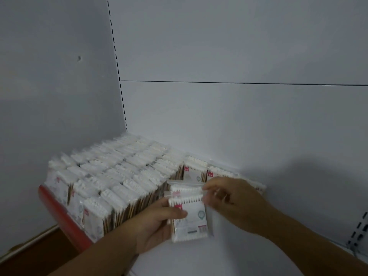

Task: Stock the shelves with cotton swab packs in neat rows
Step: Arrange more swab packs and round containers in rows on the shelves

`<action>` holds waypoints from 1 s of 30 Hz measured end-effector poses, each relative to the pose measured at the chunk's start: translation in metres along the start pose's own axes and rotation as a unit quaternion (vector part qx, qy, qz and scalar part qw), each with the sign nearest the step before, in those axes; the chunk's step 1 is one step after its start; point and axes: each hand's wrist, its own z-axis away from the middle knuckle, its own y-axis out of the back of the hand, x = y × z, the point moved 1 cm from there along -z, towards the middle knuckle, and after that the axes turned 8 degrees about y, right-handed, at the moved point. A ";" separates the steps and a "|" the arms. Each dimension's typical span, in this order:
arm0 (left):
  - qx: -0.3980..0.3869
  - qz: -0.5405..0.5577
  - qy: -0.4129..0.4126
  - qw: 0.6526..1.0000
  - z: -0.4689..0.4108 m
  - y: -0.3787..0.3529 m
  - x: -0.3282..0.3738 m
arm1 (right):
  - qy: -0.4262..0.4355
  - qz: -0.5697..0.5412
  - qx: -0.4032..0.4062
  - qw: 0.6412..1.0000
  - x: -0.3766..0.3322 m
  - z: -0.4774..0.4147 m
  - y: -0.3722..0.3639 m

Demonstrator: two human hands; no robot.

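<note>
Several tight rows of upright cotton swab packs (111, 176) fill the left part of the white shelf (229, 255). My left hand (157, 226) grips a small stack of packs (190, 214) from below and the left, thumb across the front pack. My right hand (229, 198) pinches the top right corner of the rear packs in that stack. Behind my hands, two more packs (194, 172) stand against the back wall, starting another row.
A red price rail (65, 218) edges the shelf front at the left. White back panel (239, 116) and left side wall (49, 96) enclose the bay. A slotted upright (358, 230) stands at the right. Bare shelf surface lies to the right of the rows.
</note>
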 end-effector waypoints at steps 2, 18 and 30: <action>-0.021 -0.020 -0.009 1.000 0.001 -0.001 -0.001 | -0.005 0.047 -0.082 0.996 -0.006 0.004 -0.010; 0.048 0.092 0.030 0.994 -0.001 -0.003 0.002 | 0.080 0.283 0.148 0.944 0.038 -0.007 0.005; 0.037 -0.015 0.006 0.999 -0.003 -0.008 -0.001 | 0.077 0.201 0.212 0.953 0.038 -0.013 0.019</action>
